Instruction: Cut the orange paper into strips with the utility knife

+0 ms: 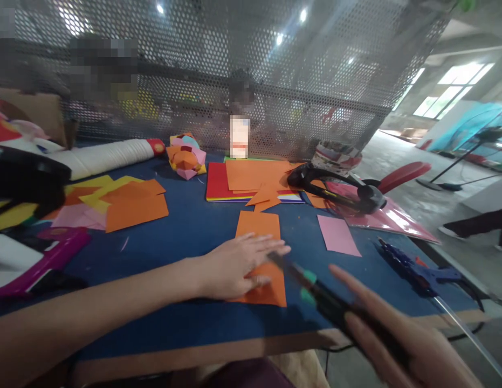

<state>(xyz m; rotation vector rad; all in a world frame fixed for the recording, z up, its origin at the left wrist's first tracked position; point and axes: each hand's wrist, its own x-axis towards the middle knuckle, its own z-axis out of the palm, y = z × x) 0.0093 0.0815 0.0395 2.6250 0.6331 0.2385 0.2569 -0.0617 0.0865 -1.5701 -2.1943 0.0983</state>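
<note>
My left hand (238, 264) lies flat on an orange paper sheet (262, 229) on the blue table top (186, 226), fingers spread and pressing it down. My right hand (400, 339) holds black scissors with green marks (315, 293), their tip pointing toward the orange sheet just under my left fingertips. A pink paper piece (338, 235) lies to the right of the sheet.
A stack of coloured paper (251, 180) and a folded paper flower (186, 156) sit further back. Loose orange and yellow sheets (125, 202) lie at left. A blue glue gun (412, 269) lies at the right edge. A perforated metal screen (234, 81) stands behind the table.
</note>
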